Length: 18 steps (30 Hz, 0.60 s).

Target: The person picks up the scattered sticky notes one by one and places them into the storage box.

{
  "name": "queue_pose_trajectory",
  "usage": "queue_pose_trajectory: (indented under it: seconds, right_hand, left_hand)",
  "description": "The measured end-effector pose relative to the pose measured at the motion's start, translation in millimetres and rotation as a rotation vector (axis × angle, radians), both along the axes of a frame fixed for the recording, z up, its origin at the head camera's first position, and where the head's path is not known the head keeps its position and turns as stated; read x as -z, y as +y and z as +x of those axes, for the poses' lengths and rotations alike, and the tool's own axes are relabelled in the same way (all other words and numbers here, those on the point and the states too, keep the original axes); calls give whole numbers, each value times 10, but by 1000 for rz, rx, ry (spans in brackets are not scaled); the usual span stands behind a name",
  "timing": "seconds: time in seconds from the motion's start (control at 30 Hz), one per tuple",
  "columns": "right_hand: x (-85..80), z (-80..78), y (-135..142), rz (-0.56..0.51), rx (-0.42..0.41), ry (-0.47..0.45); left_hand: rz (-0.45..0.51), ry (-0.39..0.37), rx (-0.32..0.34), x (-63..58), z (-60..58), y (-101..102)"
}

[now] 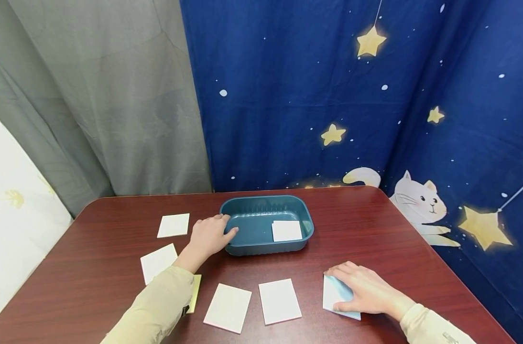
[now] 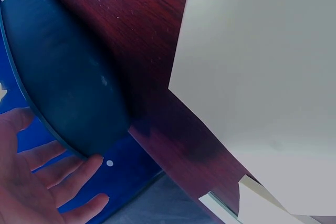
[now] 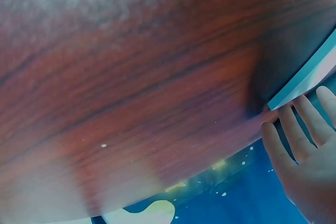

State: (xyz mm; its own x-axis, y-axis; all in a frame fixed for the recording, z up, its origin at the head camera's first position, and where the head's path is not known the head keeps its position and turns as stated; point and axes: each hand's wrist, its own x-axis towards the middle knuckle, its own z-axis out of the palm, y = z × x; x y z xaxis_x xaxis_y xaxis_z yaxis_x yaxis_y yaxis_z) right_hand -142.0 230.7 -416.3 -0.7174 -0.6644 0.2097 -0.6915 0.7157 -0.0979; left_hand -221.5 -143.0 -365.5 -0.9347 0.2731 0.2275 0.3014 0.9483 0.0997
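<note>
At the left end of a teal plastic bin (image 1: 266, 249), my left hand (image 1: 212, 234) has its fingers at the rim and its thumb over the inside. The left wrist view shows these fingers loosely spread along the rim, with nothing held. White square paper pads (image 1: 287, 231) lie inside the bin at the right. My right hand (image 1: 358, 289) grips a light blue sticky note pad (image 1: 330, 294), fingers on its far edge and thumb toward the near edge. In the right wrist view the pad's blue edge (image 3: 302, 72) slants above the fingertips.
Two pale pads (image 1: 227, 308) (image 1: 280, 302) lie at the table's near side. Two white pads (image 1: 173, 225) (image 1: 156, 262) are on the left. A yellow pad (image 1: 195, 291) is partly hidden under my left sleeve. Curtains (image 1: 287, 95) hang behind the brown table (image 1: 93, 267).
</note>
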Motion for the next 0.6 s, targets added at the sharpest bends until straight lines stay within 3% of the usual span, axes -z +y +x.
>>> queue_pose_trajectory:
  seconds: [0.33,0.6]
  right_hand:
    - [-3,58,-35,-7,-29,-1]
    - [-14,86,-46,-16,6,-1]
  left_hand:
    - [-2,4,-3,-5,-7,-4]
    - [-1,-5,-5,-2,-3,-6]
